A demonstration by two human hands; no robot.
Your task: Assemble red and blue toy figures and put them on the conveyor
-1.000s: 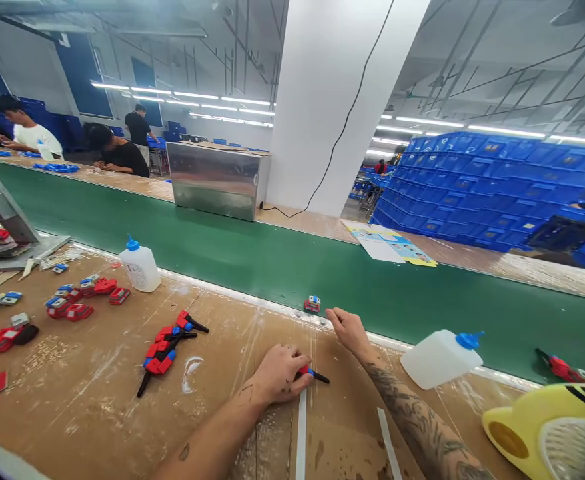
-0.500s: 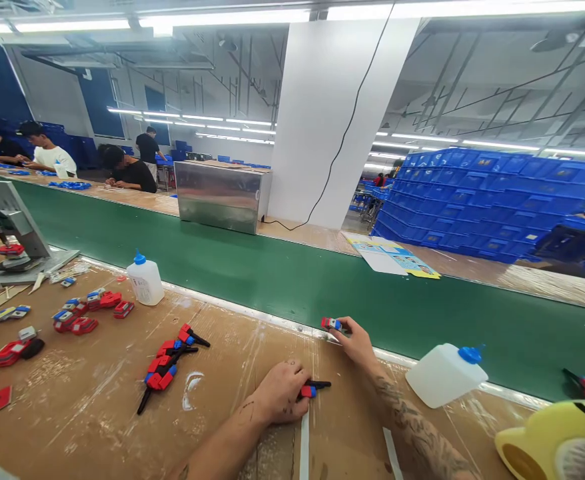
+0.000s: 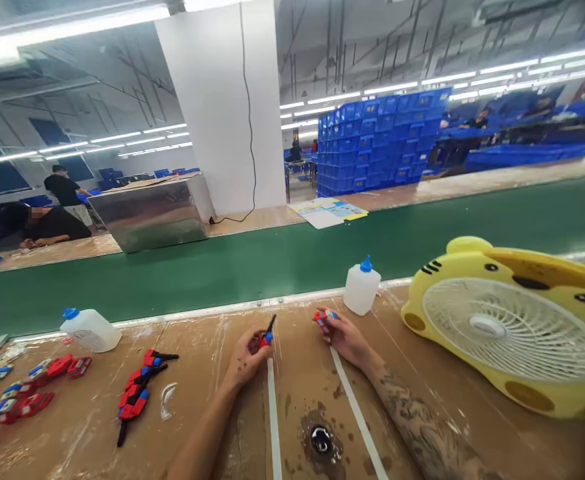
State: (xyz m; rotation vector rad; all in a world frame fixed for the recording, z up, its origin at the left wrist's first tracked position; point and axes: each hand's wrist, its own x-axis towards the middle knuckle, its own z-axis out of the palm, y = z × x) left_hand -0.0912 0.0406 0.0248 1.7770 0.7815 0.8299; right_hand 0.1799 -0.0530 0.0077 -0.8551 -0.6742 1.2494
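Observation:
My left hand [image 3: 246, 357] grips a small red and blue part [image 3: 266, 338] whose black rod points up and to the right. Held in the fingers of my right hand [image 3: 347, 339] is a red, white and blue piece [image 3: 325, 321], above the brown tabletop. The two hands are apart, with strips of white tape on the table between and below them. To the left lies a cluster of red and blue parts with black rods [image 3: 135, 392]. Farther left are several red, grey and blue pieces [image 3: 35, 393].
A yellow fan [image 3: 487, 327] stands at the right. Bottles with blue caps stand at centre right [image 3: 362, 288] and lean at left [image 3: 91, 330]. A dark, wet round spot [image 3: 321, 440] is near the front. Behind run a green belt [image 3: 242, 257] and stacked blue crates [image 3: 377, 143].
The view has swung right, bringing the fan and wet spot into sight. My left hand has lifted its part, the rod now pointing up. My right hand still holds its piece, now nearer the bottle.

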